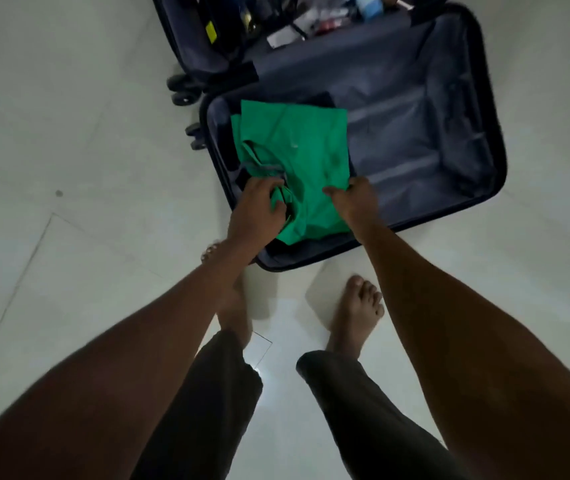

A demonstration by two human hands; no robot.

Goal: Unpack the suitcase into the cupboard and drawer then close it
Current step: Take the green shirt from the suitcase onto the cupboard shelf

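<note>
A dark suitcase (484, 140) lies wide open on the floor, its near half lined in grey. A folded green shirt (297, 143) rests at the left end of that half, over a dark garment (318, 98) that peeks out behind it. My left hand (256, 209) grips the shirt's near left edge by the collar. My right hand (353, 199) pinches its near right edge. The far half (207, 60) holds several small packed items, among them a blue one (370, 5) and a yellow tag (211, 32).
Pale floor tiles (69, 133) surround the case. My bare feet (356, 313) stand just in front of the suitcase's near rim. The case's wheels (183, 91) stick out on its left side. No cupboard or drawer is in view.
</note>
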